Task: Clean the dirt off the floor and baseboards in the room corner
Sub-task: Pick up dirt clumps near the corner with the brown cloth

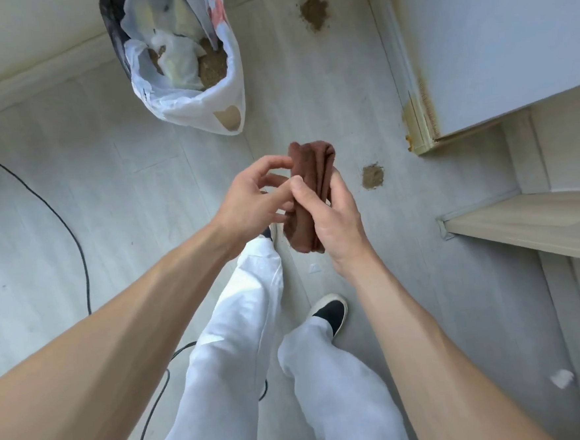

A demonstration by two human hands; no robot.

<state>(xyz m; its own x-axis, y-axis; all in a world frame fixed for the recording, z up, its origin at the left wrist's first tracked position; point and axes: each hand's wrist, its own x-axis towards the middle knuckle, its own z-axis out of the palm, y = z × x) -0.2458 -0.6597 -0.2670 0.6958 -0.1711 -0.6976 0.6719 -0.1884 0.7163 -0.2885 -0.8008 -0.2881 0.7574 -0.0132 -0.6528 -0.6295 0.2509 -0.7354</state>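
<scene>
A folded brown cloth (313, 173) is held upright in front of me. My right hand (333, 216) grips it around its lower half, thumb across the front. My left hand (249, 198) is beside the cloth with fingers loosely spread, fingertips touching its left edge. On the pale floor, one pile of brown dirt (372, 176) lies just right of the cloth and a larger dirt patch (314, 12) sits farther off near the corner. The baseboard (410, 101) along the right wall is stained yellow-brown, worst at its near end.
A bin lined with a white plastic bag (181, 55) stands on the floor ahead left, with paper and dirt inside. A black cable (77, 248) curves across the floor at left. A light wooden ledge (522, 224) juts out at right. My white trousers and dark shoes are below.
</scene>
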